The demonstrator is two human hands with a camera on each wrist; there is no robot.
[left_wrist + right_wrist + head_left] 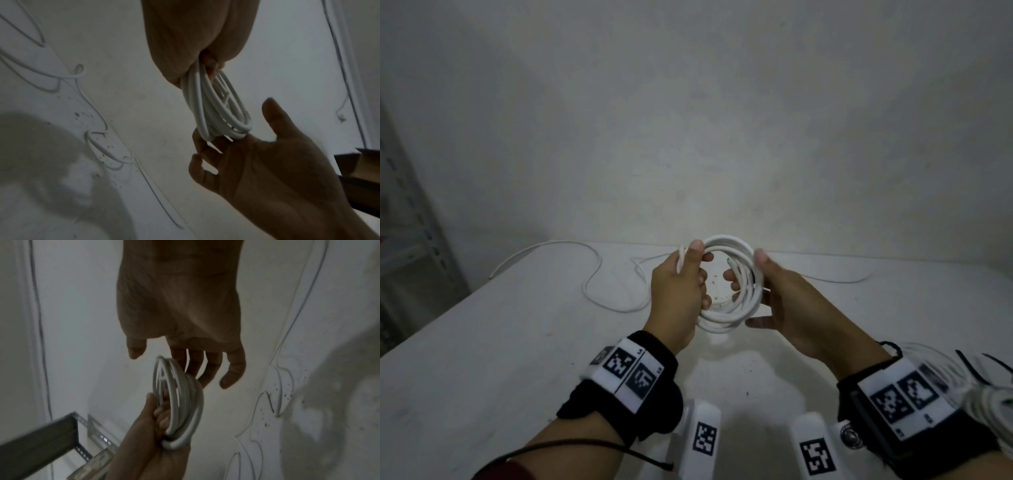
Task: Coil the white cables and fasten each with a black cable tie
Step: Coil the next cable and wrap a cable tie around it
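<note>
Far left, a metal rack (417, 219) is standing by the wall. Loose white cable (592, 274) is snaking across the table (482, 342), L side. Left hand (678, 294) is gripping the coil (736, 284), thumb & fingers curled round the bundle, holding it up above the table at centre. The wrist view is showing the loops packed tight in that fist. Right hand (787, 301) is sitting w/ fingers spread & fairly straight, just touching the coil's R edge, not pinching. Far right, more coiled white cable (993, 397) w/ black ties (972, 370) is lying at the frame edge, blurry.
</note>
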